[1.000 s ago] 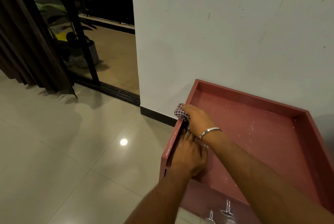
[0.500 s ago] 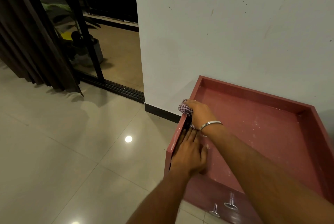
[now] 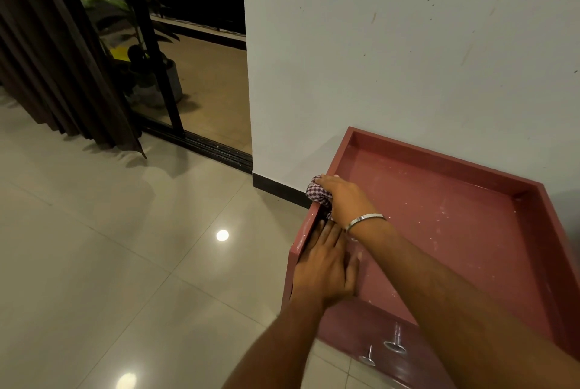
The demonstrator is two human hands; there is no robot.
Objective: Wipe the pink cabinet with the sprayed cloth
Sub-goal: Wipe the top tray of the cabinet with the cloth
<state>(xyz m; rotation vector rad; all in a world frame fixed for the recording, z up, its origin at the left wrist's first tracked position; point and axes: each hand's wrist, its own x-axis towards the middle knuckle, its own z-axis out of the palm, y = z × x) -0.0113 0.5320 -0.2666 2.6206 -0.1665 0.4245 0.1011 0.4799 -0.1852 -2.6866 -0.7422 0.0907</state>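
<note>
While both forearms reach in from 6 o'clock, the left hand lies flat, fingers spread, on the left rim of the pink cabinet at 4 o'clock. Just beyond, the right hand, wearing a silver bangle, has its fingers closed around a checked cloth pressed on that rim. Open tiled floor spreads toward 9 o'clock. Most of the cloth is hidden by the hand. No writing shows.

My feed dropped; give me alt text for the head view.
The right hand presses a checked cloth on the left rim of the pink cabinet. The left hand rests flat on that rim, nearer the camera.
</note>
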